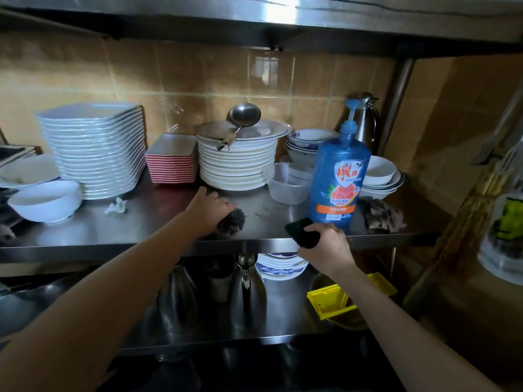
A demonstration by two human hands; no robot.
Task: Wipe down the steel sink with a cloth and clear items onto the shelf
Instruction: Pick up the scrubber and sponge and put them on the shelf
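On the steel shelf (113, 230), a blue soap bottle (339, 176) stands near the front edge. Just below the bottle's base, the right hand (322, 247) is curled round a dark flat thing (301, 232); what it is cannot be told. Left of the bottle, the left hand (212, 210) grips a dark wire scrubber (232, 220) that rests on the shelf. A crumpled brown cloth (382, 215) lies just right of the bottle. Beside the bottle's left flank sit nested clear plastic tubs (287, 188) with nothing visible inside, and behind them stacked blue-patterned bowls (308, 141). Farther left of the bottle, 1 ladle (244, 116) lies in the top plate of a round stack (237, 165).
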